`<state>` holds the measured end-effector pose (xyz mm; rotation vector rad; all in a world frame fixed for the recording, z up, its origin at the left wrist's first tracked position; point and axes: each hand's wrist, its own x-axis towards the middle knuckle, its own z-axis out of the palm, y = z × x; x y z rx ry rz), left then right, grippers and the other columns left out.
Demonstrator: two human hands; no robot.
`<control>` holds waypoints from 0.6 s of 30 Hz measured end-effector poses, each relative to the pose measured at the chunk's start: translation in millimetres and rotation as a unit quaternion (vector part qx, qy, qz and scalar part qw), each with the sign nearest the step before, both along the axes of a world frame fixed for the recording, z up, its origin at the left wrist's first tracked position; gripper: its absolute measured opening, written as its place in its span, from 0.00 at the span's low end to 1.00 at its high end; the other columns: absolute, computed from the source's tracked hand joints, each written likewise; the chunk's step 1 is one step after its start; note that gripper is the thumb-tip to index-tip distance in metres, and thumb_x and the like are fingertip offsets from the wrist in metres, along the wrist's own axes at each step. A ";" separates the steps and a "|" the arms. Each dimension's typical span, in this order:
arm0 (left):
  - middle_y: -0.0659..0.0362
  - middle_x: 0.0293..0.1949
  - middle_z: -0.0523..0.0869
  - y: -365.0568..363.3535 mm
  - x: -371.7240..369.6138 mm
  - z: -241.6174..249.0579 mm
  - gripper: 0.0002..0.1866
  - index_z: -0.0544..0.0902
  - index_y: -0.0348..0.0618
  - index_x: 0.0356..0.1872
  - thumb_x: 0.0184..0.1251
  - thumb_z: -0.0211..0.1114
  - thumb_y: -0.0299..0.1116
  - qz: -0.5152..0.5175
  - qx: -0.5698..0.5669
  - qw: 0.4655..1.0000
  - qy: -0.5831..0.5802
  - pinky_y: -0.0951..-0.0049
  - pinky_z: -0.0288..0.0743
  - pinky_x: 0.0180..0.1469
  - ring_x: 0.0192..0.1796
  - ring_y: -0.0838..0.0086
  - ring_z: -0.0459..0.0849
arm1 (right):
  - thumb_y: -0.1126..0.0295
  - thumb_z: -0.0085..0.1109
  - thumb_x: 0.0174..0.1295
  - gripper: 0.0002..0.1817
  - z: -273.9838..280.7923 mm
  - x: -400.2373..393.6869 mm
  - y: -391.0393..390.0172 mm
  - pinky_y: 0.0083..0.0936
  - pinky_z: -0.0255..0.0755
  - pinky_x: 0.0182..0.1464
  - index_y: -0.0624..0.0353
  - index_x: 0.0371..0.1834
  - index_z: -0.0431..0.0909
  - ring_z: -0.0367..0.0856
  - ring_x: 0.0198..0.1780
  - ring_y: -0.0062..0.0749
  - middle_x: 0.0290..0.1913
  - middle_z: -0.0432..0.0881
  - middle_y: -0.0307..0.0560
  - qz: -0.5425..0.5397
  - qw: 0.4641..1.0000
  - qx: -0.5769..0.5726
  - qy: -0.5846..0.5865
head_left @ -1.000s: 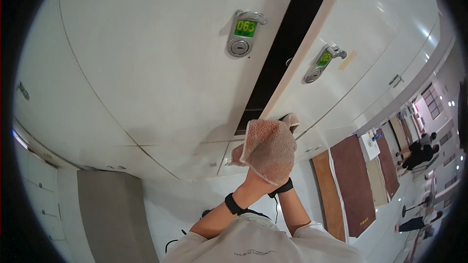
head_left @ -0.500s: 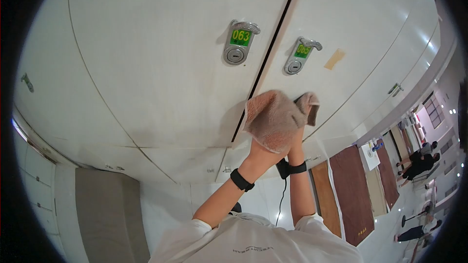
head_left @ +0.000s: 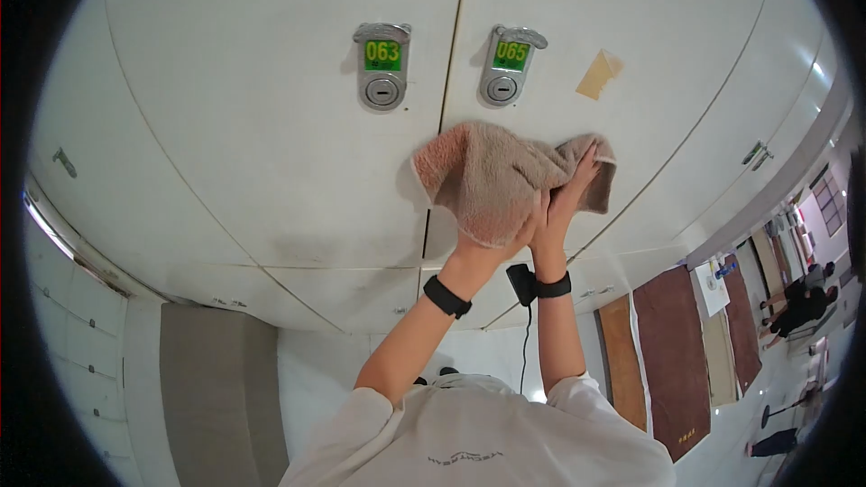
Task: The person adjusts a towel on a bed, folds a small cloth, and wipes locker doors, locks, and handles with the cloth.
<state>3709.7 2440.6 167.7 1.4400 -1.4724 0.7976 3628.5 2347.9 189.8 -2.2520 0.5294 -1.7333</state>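
A brown and pinkish cloth lies bunched against the white locker doors, below the locks marked 063 and 065. My left hand is at the cloth's lower edge, its fingers mostly hidden by the fabric. Close beside it on the right, my right hand holds the cloth, with fingers reaching up over its right part. Both wrists wear black bands, and a black device with a cable hangs by the right one.
A tan tape piece sticks to the right door. A grey bench stands at lower left. Brown-covered beds and a white table are at the right, with people farther back.
The door with lock 065 now sits nearly flush, and the dark gap between the doors is narrower. The cloth is spread wider, and more of my right hand shows. The view has shifted.
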 end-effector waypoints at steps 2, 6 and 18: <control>0.49 0.68 0.76 -9.9 4.4 10.0 0.23 0.77 0.51 0.66 0.72 0.60 0.41 -0.067 0.065 0.989 0.116 0.43 0.53 0.76 0.74 0.51 0.66 | 0.54 0.49 0.65 0.48 5.2 6.8 -5.4 0.62 0.26 0.78 0.72 0.80 0.38 0.33 0.80 0.75 0.82 0.42 0.68 -0.025 0.999 -0.026 -0.005; 0.50 0.71 0.72 -16.4 14.3 16.8 0.33 0.72 0.48 0.70 0.65 0.63 0.50 0.073 0.052 0.994 0.059 0.46 0.55 0.77 0.74 0.49 0.67 | 0.54 0.50 0.62 0.48 -12.4 15.1 -20.1 0.68 0.26 0.77 0.74 0.79 0.43 0.36 0.79 0.78 0.81 0.45 0.69 -0.102 0.992 -0.053 0.045; 0.53 0.64 0.78 -53.0 9.2 -128.7 0.32 0.77 0.48 0.63 0.60 0.68 0.51 0.124 0.079 0.984 0.098 0.53 0.65 0.73 0.69 0.54 0.72 | 0.33 0.45 0.65 0.52 -140.3 6.9 -50.9 0.76 0.23 0.73 0.60 0.81 0.47 0.29 0.78 0.81 0.80 0.39 0.75 -0.077 0.988 -0.057 0.118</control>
